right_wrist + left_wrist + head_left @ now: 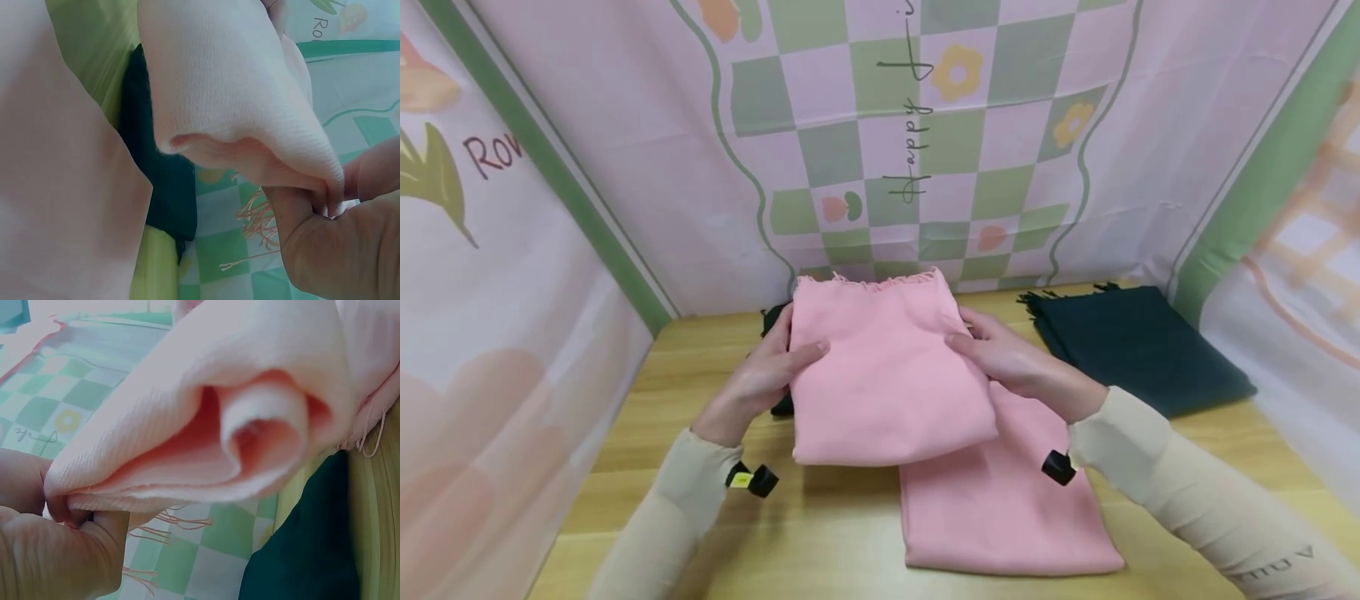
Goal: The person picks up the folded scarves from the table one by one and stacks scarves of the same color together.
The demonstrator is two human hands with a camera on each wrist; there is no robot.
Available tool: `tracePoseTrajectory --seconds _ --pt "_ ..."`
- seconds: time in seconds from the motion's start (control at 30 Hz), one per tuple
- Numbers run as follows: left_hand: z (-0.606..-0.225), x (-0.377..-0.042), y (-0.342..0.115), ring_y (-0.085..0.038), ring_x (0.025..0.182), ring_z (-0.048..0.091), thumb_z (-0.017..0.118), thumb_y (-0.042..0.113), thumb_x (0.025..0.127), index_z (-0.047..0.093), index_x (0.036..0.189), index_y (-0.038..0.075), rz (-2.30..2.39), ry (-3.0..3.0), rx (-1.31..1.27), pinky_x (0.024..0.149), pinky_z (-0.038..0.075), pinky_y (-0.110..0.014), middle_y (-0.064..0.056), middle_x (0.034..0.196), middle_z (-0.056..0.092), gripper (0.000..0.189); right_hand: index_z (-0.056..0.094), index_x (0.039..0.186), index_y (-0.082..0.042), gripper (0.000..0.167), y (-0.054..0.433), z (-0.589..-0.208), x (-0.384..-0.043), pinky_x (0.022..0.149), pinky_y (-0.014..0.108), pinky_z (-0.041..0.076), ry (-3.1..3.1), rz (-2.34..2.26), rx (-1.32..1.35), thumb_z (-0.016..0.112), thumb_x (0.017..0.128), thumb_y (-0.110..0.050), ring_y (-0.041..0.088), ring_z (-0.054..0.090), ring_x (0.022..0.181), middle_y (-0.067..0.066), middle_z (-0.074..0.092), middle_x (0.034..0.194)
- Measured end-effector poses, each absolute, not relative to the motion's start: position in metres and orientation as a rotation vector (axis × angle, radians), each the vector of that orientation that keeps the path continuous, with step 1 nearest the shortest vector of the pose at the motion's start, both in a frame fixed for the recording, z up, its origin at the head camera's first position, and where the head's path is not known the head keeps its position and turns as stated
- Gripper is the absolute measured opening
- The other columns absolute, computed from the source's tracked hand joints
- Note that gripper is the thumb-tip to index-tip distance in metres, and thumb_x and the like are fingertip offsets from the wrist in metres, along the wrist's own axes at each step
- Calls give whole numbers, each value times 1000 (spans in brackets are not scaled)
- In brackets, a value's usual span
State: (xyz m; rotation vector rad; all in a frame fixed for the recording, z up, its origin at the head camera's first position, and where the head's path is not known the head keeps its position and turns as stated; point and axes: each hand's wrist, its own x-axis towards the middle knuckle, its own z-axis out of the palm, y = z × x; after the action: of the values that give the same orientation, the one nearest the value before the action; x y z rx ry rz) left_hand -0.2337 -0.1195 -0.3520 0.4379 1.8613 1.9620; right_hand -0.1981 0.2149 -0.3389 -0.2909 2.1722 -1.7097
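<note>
A folded pink scarf with a fringed far edge is held up above the table between both hands. My left hand grips its left side, thumb on top and fingers beneath. On the opposite side, my right hand grips the edge in the same way. The left wrist view shows the folded layers of the scarf open at the side, with a rolled fold inside. Below it and to the right, another folded pink scarf lies on the table, partly covered in the head view.
A dark green folded scarf with fringe lies at the back right of the wooden table. Another dark green cloth lies behind the held scarf, mostly hidden in the head view. Printed fabric walls enclose the back and sides.
</note>
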Motion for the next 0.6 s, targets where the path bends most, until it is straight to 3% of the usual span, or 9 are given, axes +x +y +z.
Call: tracePoseTrajectory --seconds 0.43,0.6 --pt "-356 -232 -102 -29 105 66 60 6 102 11 161 27 1961 1852 427 81 59 -41 -19 146 44 79 14 164 -12 60 230 -339 -191 90 40 58 2196 -1697 -283 43 112 -21 27 67 111 25 44 150" --pt "-356 -232 -94 -29 107 65 61 6 102 12 161 28 1957 1852 414 83 59 -41 -17 146 44 80 14 165 -12 61 236 -339 -187 95 41 56 2234 -1654 -258 43 112 -23 29 62 119 22 39 155"
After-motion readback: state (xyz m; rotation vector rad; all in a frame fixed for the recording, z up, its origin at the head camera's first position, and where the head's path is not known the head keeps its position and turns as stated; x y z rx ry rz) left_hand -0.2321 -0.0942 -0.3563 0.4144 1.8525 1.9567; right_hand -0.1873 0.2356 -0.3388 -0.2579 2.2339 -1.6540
